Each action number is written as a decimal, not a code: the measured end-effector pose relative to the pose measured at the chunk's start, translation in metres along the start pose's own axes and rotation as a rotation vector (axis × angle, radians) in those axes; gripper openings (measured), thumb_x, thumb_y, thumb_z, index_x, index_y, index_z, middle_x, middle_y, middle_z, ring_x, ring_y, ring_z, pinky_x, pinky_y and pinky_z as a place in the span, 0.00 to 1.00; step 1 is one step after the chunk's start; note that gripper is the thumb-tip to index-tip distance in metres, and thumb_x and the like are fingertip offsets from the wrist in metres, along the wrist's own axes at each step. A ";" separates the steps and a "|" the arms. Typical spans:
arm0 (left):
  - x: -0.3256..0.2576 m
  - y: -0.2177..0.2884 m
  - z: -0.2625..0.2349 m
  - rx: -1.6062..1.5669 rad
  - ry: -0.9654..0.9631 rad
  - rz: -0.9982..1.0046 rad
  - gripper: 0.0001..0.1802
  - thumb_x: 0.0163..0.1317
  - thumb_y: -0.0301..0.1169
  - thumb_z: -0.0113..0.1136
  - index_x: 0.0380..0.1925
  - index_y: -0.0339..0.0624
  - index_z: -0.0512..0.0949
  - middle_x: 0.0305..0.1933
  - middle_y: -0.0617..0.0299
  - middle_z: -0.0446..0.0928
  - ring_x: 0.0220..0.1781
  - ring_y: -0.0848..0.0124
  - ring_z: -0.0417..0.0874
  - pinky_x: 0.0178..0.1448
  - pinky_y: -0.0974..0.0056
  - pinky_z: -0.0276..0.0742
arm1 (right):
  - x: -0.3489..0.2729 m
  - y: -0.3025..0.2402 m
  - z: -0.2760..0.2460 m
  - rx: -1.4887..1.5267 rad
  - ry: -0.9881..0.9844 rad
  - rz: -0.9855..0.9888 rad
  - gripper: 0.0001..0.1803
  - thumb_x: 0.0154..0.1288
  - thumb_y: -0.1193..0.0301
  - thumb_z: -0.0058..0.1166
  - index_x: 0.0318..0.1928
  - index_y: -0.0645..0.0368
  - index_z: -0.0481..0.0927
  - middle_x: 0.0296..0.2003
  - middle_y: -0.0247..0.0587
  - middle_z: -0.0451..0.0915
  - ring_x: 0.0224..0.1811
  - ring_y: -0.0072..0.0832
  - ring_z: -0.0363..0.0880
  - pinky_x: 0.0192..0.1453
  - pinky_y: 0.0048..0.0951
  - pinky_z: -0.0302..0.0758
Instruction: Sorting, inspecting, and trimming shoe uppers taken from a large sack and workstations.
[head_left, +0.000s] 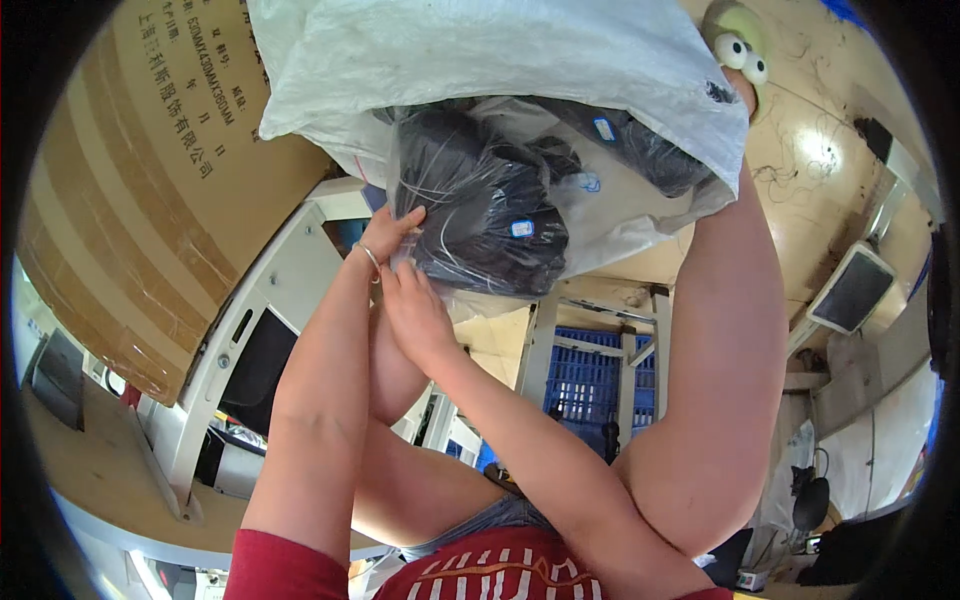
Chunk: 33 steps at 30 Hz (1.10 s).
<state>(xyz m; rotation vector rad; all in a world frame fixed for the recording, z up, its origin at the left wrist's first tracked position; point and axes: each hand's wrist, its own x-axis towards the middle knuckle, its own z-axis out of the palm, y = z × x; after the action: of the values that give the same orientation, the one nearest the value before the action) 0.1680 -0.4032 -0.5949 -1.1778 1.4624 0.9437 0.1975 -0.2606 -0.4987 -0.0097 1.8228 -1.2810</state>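
A clear plastic bag [478, 205] of black, soft-looking goods lies at the mouth of a large white woven sack [510, 55]. A small blue-and-white label shows on its front. My left hand [391, 232], with a bangle at the wrist, grips the bag's left edge, thumb over the plastic. Just below it, my right hand [418, 312] has its fingers bent together on the bag's lower left edge; the fingertips are partly hidden. Further inside the sack, to the right, lies another black bundle [640, 150] in clear plastic, also labelled.
A big taped cardboard box [130, 220] stands at the left, against a white metal frame [250, 290]. Below the sack are a blue plastic crate [585, 380] and metal legs. My bare legs flank the work. Loose threads lie on the tan floor [810, 90] at the right.
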 end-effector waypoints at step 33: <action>-0.182 0.322 0.009 0.418 0.868 1.568 0.16 0.55 0.32 0.58 0.34 0.25 0.80 0.38 0.31 0.78 0.44 0.41 0.80 0.52 0.49 0.74 | 0.119 -0.016 -0.364 -0.521 0.421 -0.138 0.32 0.63 0.72 0.49 0.69 0.56 0.60 0.56 0.62 0.73 0.58 0.50 0.75 0.61 0.41 0.71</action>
<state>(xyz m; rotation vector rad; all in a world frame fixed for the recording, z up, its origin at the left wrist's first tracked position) -0.1379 -0.2862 -0.4225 0.1970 3.2033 0.9457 -0.1197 -0.0485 -0.5343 -0.1635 2.5184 -0.9058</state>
